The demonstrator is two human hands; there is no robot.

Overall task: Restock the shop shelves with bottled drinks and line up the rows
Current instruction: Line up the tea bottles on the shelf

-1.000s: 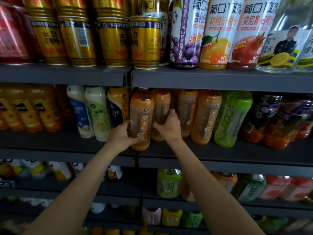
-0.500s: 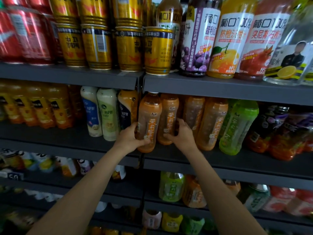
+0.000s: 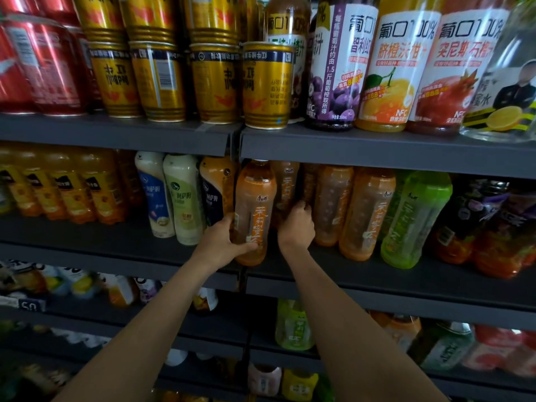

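Head view, then: left hand (image 3: 220,245) grips front orange tea bottle (image 3: 253,210) low on middle shelf (image 3: 377,274). At three o'clock of it, right hand (image 3: 295,227), fingers curled round the bottle behind (image 3: 287,184).

This is a shop's drinks aisle. Dark metal shelves (image 3: 377,152) stand in tiers, each packed with rows of like goods facing outward: gold cans (image 3: 265,85) and red cans (image 3: 43,68) on top beside tall juice bottles (image 3: 391,71), orange tea bottles (image 3: 368,213) and green bottles (image 3: 412,219) on the tier below.
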